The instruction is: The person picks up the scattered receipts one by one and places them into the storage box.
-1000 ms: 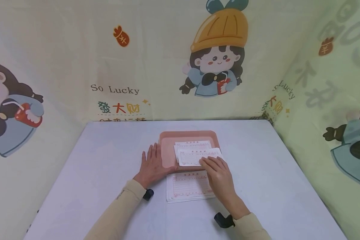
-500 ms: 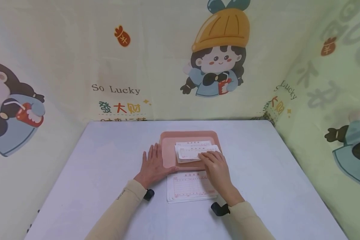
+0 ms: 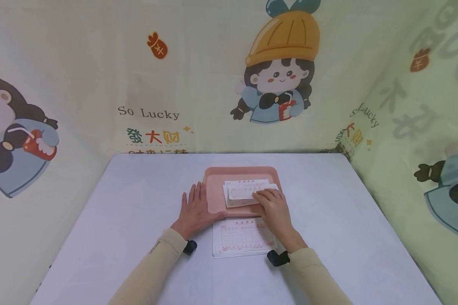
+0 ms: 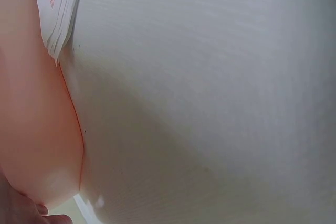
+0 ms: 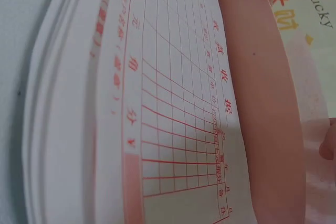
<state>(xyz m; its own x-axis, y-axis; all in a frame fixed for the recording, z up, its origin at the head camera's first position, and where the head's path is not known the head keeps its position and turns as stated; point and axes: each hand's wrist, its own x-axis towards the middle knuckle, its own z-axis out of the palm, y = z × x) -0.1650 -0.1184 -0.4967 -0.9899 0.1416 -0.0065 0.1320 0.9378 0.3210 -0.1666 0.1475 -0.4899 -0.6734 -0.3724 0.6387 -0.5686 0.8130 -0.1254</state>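
Tray: pink tray (image 3: 213, 192) is resting on the white table (image 3: 137, 237), bare on its left side, bearing two layers of printed slips.
Upper slips (image 3: 242, 192): are lying over the lower slips (image 3: 244, 182) right of the tray's middle, sitting askew to them.
Right hand (image 3: 276, 207): is bending its fingers over the near right part of the upper slips, apparently pinching them; thumb is hiding, so grip depth can't be told.
Left hand (image 3: 196, 209): is lying with straight, spread fingers along the tray's left edge, thumb reaching along the front edge; gripping nothing. Hands are staying apart.
Front stack (image 3: 244, 239): larger forms are lying on the table just before the tray, partly under the right hand; sheet edges are fanning unevenly in the right wrist view.
Slip risk: loose sheets could be shearing sideways if the right fingers are catching only the top few.
Drag risk: lower slips could be riding along, friction between papers causing it.
Tray risk: tray could be skidding or turning if the left hand is pressing too lightly against a sideways push.
Stack risk: right forearm or wrist camera (image 3: 277, 258) could be brushing the front stack's right side, spreading its edges further.
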